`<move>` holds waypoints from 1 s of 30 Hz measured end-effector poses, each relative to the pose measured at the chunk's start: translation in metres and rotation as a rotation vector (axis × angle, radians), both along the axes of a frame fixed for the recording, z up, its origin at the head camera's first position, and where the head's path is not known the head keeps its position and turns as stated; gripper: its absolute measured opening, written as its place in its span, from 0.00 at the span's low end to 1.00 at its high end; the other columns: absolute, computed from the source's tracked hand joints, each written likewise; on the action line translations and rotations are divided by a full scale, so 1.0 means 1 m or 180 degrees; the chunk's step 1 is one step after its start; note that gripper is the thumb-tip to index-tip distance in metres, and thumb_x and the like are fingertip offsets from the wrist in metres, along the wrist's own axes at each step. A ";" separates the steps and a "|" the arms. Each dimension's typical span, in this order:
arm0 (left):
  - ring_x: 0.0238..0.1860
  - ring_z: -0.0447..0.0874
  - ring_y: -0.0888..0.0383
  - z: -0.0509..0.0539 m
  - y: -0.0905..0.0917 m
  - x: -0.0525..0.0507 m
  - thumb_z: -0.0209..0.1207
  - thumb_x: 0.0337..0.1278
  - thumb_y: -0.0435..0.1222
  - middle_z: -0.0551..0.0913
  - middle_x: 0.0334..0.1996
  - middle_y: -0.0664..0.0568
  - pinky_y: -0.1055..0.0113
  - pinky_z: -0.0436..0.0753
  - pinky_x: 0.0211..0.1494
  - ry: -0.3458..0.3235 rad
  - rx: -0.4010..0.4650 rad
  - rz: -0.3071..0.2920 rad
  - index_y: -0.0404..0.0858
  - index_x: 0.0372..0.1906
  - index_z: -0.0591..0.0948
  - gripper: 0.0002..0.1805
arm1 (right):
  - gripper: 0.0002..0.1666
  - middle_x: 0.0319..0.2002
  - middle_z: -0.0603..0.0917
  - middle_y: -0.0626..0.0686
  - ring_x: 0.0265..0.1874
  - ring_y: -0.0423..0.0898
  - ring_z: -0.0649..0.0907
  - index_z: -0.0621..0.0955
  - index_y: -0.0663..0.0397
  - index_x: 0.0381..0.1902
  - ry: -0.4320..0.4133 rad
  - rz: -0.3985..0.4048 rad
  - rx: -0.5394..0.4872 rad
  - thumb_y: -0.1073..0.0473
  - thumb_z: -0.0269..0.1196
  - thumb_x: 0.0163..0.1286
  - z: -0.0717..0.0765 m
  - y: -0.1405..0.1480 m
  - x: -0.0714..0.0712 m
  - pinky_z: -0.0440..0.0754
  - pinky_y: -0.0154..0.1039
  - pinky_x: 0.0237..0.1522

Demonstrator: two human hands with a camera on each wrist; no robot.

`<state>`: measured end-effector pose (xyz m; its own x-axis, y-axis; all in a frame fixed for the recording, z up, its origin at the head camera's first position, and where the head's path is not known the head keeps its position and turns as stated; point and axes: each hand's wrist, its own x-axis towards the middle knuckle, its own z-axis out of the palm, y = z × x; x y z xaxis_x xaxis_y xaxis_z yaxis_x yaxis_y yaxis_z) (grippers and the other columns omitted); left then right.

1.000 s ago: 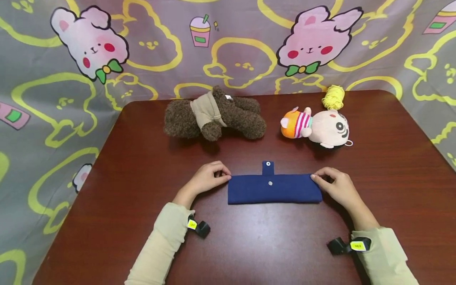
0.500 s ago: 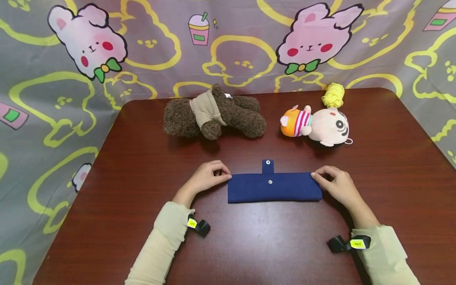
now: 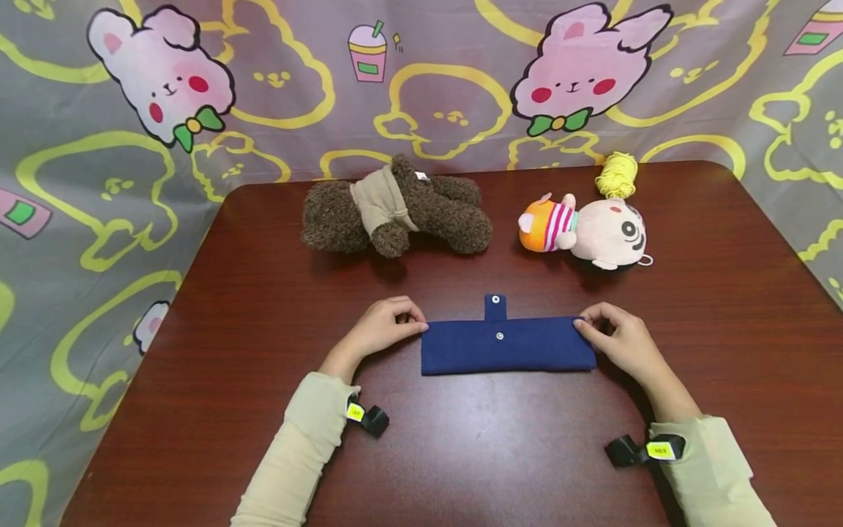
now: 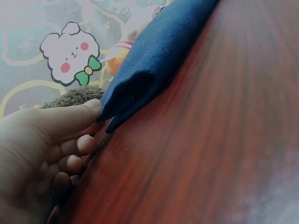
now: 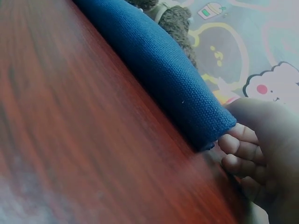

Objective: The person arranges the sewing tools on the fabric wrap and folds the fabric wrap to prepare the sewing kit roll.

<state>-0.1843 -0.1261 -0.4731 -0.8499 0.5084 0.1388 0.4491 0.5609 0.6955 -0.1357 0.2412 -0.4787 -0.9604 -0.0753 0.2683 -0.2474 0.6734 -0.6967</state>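
A long navy-blue cloth pouch [image 3: 461,351] lies flat across the middle of the table. From its far edge sticks a short tab [image 3: 496,308] with a metal snap, and a second snap is set in the body just below. My left hand [image 3: 385,326] pinches the far left corner between thumb and fingers. At the far right corner my right hand [image 3: 622,340] does the same. In the left wrist view the pouch's end [image 4: 128,93] shows folded layers with a gap between them. The right wrist view shows the right thumb over the other end of the cloth [image 5: 187,98].
Behind the pouch a brown plush bear [image 3: 454,212] in a beige top lies on its side. To its right lies a plush doll [image 3: 602,234] with an orange and striped body. A yellow yarn bundle [image 3: 617,176] sits near the back edge. Patterned fabric [image 3: 435,44] hangs behind the table.
The head view has shifted very slightly, so everything sits a little higher in the frame. Both hands keep their pinch on the pouch's corners, and the pouch lies essentially the same.
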 end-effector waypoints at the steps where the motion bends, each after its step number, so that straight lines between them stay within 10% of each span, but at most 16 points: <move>1: 0.26 0.69 0.65 0.000 0.000 0.000 0.63 0.47 0.39 0.75 0.23 0.60 0.71 0.70 0.31 -0.0001 -0.0003 0.0005 0.44 0.26 0.81 0.04 | 0.04 0.20 0.73 0.43 0.18 0.33 0.68 0.78 0.58 0.25 0.0004 0.0002 0.0004 0.65 0.63 0.55 0.000 0.000 0.000 0.64 0.28 0.21; 30: 0.24 0.68 0.65 0.001 0.003 0.001 0.63 0.46 0.39 0.73 0.21 0.60 0.72 0.69 0.29 -0.0108 -0.0046 0.0102 0.45 0.23 0.79 0.05 | 0.04 0.17 0.71 0.45 0.18 0.35 0.67 0.79 0.55 0.23 -0.0025 0.0003 0.0214 0.63 0.64 0.55 -0.001 0.001 -0.002 0.63 0.30 0.20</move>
<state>-0.1837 -0.1236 -0.4717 -0.8697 0.4827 0.1025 0.4072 0.5847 0.7016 -0.1377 0.2421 -0.4801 -0.9624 -0.0939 0.2550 -0.2428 0.7184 -0.6519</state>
